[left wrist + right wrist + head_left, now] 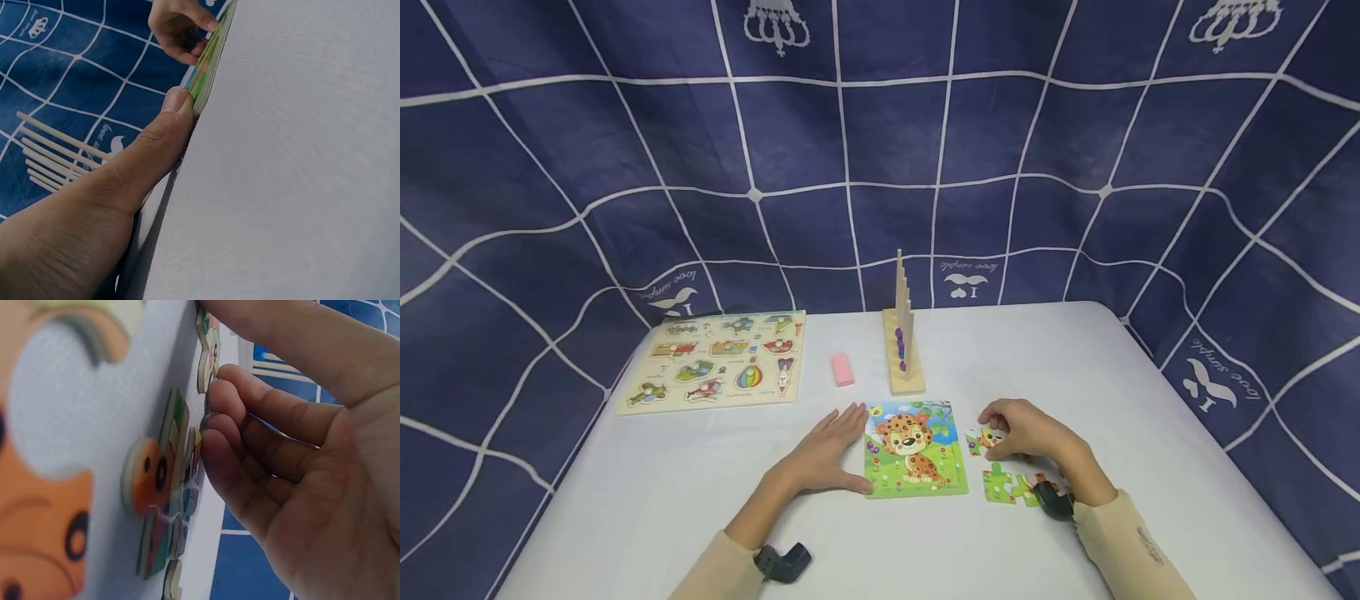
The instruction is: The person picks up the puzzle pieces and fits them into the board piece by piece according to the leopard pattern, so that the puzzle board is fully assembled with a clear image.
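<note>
A square puzzle board [895, 479] with a leopard cub picture lies flat on the white table. My left hand [827, 454] rests along its left side with fingers spread. In the left wrist view, the thumb [165, 128] touches the board's near corner. Right of the board, my right hand [1026, 429] has its thumb and fingers curled around a small puzzle piece [973, 443] with an animal face. In the right wrist view, that hand's fingertips [219, 444] are low beside several loose puzzle pieces [150, 472].
More loose pieces [998, 486] lie near the right wrist. Behind the board stand a pink block [842, 369] and a wooden peg stand [908, 385] with upright sticks and purple beads. A vehicle peg puzzle [718, 362] is at the back left. A blue checked curtain [887, 150] surrounds the table.
</note>
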`<act>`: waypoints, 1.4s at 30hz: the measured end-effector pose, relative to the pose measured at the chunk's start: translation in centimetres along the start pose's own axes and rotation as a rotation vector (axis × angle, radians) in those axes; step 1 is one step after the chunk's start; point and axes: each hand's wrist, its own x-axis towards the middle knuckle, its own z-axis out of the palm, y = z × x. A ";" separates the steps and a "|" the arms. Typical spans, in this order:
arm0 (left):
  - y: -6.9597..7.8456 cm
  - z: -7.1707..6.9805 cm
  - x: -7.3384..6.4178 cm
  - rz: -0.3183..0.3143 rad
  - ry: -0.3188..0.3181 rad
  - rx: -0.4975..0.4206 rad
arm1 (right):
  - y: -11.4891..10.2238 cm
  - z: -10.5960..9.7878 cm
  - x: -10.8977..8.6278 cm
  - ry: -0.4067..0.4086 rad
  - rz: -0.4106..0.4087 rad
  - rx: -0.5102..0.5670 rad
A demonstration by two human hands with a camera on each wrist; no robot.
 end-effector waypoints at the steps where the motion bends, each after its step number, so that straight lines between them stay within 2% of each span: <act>1: 0.1 0.0 0.0 0.000 -0.003 0.001 | 0.1 0.0 -0.2 0.001 0.003 -0.004; 14: 0.3 0.1 0.1 -0.005 -0.006 0.005 | 0.5 0.5 -0.2 -0.008 0.043 0.000; 21: 0.0 0.4 0.1 -0.009 0.002 0.002 | 0.7 0.5 0.2 -0.007 -0.004 -0.005; 28: 0.0 0.3 0.1 -0.002 -0.002 0.012 | 0.5 0.5 0.1 0.031 -0.034 0.014; 42: 0.0 0.0 0.3 0.003 -0.003 0.029 | 0.3 0.2 0.1 0.057 -0.048 0.007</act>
